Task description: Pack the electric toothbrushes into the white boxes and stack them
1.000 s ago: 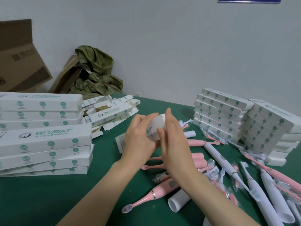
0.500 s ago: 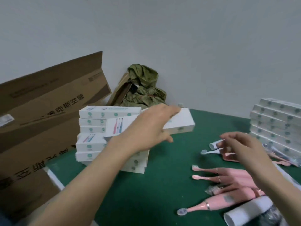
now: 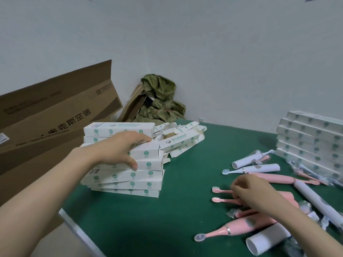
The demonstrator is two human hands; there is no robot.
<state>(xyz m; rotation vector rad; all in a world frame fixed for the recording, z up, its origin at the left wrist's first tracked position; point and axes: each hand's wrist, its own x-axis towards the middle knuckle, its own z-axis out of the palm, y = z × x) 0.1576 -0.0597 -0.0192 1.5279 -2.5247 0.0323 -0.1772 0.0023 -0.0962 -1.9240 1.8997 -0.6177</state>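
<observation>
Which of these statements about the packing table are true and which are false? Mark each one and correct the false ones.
1. The left hand grips a box on the left stack. True.
2. The table is red. False: the table is green.
3. The right hand is over pink toothbrushes. True.
4. Every loose toothbrush is pink. False: white toothbrushes lie there too.
5. A cardboard carton stands right of the table. False: the cardboard carton is on the left.
</observation>
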